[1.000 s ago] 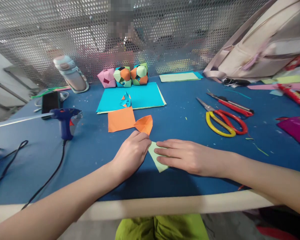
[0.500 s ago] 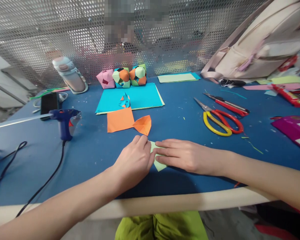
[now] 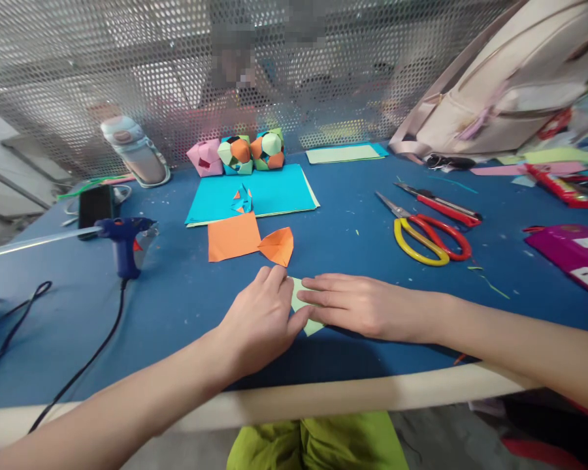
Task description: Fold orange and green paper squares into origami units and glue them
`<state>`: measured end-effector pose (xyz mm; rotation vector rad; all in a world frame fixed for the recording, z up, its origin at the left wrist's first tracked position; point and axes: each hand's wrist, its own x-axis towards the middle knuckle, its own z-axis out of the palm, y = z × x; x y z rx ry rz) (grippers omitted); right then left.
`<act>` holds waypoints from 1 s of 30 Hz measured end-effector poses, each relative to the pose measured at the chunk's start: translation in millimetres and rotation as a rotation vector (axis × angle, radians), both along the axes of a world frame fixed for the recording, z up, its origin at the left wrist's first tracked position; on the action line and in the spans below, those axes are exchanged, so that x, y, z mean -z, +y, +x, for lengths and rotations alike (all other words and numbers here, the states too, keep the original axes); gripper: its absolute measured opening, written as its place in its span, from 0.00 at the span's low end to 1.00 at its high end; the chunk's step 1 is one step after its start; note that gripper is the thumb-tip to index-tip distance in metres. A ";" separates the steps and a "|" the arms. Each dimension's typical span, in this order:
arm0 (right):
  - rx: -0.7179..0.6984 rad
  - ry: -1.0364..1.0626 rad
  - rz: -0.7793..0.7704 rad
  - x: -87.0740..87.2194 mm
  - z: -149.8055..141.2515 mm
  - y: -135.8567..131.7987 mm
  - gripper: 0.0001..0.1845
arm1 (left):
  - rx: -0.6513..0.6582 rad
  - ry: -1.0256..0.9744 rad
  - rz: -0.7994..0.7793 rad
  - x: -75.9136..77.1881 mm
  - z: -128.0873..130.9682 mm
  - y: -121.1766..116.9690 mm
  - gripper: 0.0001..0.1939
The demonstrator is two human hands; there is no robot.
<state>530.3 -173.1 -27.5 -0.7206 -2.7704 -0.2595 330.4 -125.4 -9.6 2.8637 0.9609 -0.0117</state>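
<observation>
A small piece of pale green paper (image 3: 314,326) lies on the blue table near its front edge, largely covered by both hands. My left hand (image 3: 262,313) is closed at the paper's left side, its fingers curled and its thumb reaching across the sheet. From the right, my right hand (image 3: 357,303) lies flat on the same paper with fingers stretched out. Just beyond the hands is a folded orange paper piece (image 3: 277,247), beside a flat orange sheet (image 3: 232,238). A small blue and orange folded piece (image 3: 244,199) rests on blue paper sheets (image 3: 284,189).
Scissors (image 3: 421,238) and a utility knife (image 3: 443,203) lie to the right. A glue gun (image 3: 125,245) with a cord, a phone (image 3: 96,210) and a bottle (image 3: 136,153) are at left. Folded paper balls (image 3: 235,155) sit before a perforated metal screen (image 3: 347,78). A backpack (image 3: 500,91) stands back right.
My left thumb has slid a little right and down across the green paper, toward the right fingertips. The right hand stays nearly in place; the whole view has shifted slightly.
</observation>
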 end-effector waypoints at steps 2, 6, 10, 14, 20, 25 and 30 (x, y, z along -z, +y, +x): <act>-0.007 -0.003 0.006 0.0 0.3 -0.1 0.17 | 0.009 0.033 0.005 -0.3 -0.1 0.2 0.20; -0.002 0.006 -0.002 -1.0 1.7 -2.3 0.17 | 0.025 0.095 0.001 -2.2 -0.6 1.3 0.23; 0.072 0.054 -0.094 -2.4 7.9 -13.5 0.18 | 0.039 0.136 0.018 -3.9 -0.1 2.1 0.22; 0.132 0.114 -0.112 0.0 20.3 -35.1 0.18 | 0.038 0.136 0.024 -4.6 -0.1 2.6 0.21; 0.222 0.210 -0.095 -4.0 28.6 -58.2 0.16 | 0.106 0.102 0.090 -3.8 -2.2 2.1 0.19; 0.306 0.238 -0.065 -13.1 11.7 -40.8 0.15 | 0.242 0.049 0.171 -1.7 -1.9 -0.3 0.16; 0.313 0.037 -0.232 0.5 -8.0 -23.0 0.39 | 0.272 0.054 0.251 7.3 -4.1 -1.3 0.16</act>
